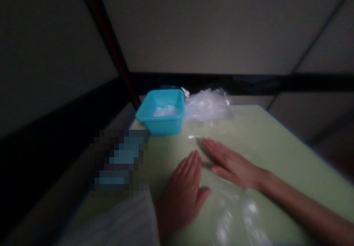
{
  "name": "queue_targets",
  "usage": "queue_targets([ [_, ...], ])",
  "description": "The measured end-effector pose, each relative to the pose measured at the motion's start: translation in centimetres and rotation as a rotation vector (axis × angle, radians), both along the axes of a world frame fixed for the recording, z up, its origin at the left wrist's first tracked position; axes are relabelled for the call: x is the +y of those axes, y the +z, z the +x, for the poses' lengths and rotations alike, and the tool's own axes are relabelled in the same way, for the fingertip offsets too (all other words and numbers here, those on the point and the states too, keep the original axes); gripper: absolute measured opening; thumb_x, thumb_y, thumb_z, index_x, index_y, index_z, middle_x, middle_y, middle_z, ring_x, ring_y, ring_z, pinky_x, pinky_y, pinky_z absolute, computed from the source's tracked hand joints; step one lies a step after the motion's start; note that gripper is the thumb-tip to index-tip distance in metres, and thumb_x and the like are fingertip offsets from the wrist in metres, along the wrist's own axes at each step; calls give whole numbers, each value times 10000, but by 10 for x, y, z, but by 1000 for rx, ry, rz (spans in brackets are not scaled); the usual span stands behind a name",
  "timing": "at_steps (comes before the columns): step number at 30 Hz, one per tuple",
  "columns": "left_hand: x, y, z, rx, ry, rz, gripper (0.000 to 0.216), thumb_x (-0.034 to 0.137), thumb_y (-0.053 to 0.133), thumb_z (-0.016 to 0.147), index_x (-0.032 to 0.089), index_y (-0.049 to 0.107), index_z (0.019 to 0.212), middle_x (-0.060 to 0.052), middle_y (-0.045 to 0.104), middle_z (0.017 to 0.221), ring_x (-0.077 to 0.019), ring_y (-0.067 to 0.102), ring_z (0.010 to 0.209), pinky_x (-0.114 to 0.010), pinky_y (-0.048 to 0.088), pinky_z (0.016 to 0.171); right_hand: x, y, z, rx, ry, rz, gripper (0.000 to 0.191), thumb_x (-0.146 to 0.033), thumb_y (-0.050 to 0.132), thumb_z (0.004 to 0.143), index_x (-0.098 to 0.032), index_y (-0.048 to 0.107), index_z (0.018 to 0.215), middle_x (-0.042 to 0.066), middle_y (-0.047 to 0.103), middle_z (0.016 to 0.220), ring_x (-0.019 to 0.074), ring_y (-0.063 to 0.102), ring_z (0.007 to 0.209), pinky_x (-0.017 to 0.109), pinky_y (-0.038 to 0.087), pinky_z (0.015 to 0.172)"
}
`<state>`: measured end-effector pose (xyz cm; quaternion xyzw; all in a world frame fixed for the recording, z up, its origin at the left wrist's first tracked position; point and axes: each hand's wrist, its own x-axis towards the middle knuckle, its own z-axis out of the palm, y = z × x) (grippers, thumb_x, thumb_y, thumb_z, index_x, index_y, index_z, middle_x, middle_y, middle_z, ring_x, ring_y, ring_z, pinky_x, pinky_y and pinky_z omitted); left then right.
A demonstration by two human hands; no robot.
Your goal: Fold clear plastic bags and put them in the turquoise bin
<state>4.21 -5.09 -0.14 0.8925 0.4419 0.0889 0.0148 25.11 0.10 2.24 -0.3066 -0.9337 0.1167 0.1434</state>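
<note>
My left hand (184, 192) lies palm down on the light green table, fingers stretched forward and thumb out to the side. To its right, my right hand (232, 163) rests flat too, with its fingers pointing toward the far left. Between and below the hands a clear, shiny plastic sheet or bag (228, 216) is spread on the tabletop. Its edges are hard to make out. Both hands press on or lie beside this plastic, and neither grasps anything.
A turquoise plastic basin (165, 126) with whitish, thin pieces inside stands at the far left of the table (276, 139). Beside it is a heap of crumpled clear plastic (208, 106). A blurred-out, pixelated object (121, 161) lies at the left edge. Walls stand behind and left.
</note>
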Motion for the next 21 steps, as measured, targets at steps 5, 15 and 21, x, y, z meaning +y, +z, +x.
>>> queue_targets([
  [5,-1,-2,-1,-5,-1,5,719,481,468,865,12,286,1378,-234,239,1466,-312,197,1370,-457,289,1100,-5,-3,-10,-55,42,-54,626,-438,291,959,-99,136,1463,133,152,1510,217,141,1389,411,167,1140],
  [15,-2,1,-2,21,-27,12,677,490,432,882,67,289,1391,-194,213,1489,-331,138,1384,-536,198,1106,0,-14,3,-158,32,-30,629,-457,283,958,-111,130,1460,118,140,1509,213,108,1393,427,154,1140],
  [21,-1,2,-3,35,-28,1,668,499,420,888,79,293,1392,-185,208,1494,-323,137,1387,-521,199,1108,16,-18,42,-159,-66,26,610,-441,290,963,-199,49,1468,62,153,1508,219,154,1382,439,198,1130],
])
